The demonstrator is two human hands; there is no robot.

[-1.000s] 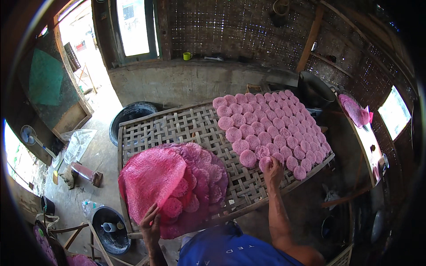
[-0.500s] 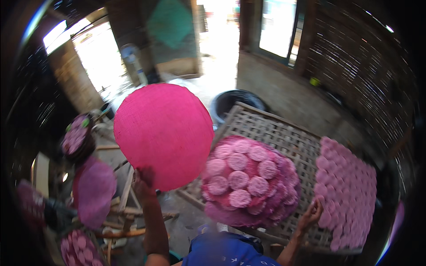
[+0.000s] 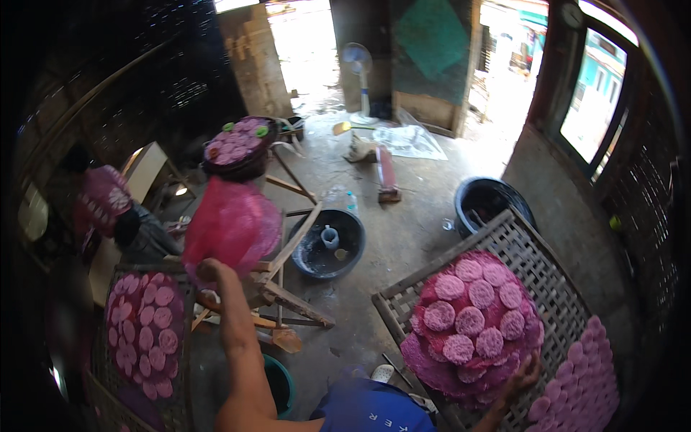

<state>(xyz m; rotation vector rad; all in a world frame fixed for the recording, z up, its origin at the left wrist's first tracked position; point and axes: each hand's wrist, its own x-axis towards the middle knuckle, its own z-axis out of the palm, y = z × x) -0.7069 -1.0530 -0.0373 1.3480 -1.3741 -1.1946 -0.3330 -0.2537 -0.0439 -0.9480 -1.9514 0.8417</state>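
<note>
My left hand (image 3: pixel 210 271) reaches far out to the left, its fingers closed at the lower edge of a thin pink sheet (image 3: pixel 236 219). The sheet hangs beside a wooden stand (image 3: pixel 295 245), below a round basket (image 3: pixel 248 169) topped with pink lacy discs. Lower right, my right hand (image 3: pixel 524 376) is open with fingers a little curled, near the edge of a heap of pink lacy discs (image 3: pixel 471 317) layered on pink sheets. I cannot tell whether it touches the heap. The heap lies on a woven lattice rack (image 3: pixel 534 253).
Overlapping pink discs (image 3: pixel 581 381) lie at the rack's right end. More discs (image 3: pixel 147 331) cover a rack at left, near a seated person (image 3: pixel 108 198). On the floor stand two dark tubs (image 3: pixel 360 241) (image 3: pixel 529 216), a green bucket (image 3: pixel 289 381) and a fan (image 3: pixel 358 65).
My view has turned left. The bright pink round sheet in my left hand has swung from in front of me toward the wooden stand. My right hand has moved from the overlapping discs to the heap.
</note>
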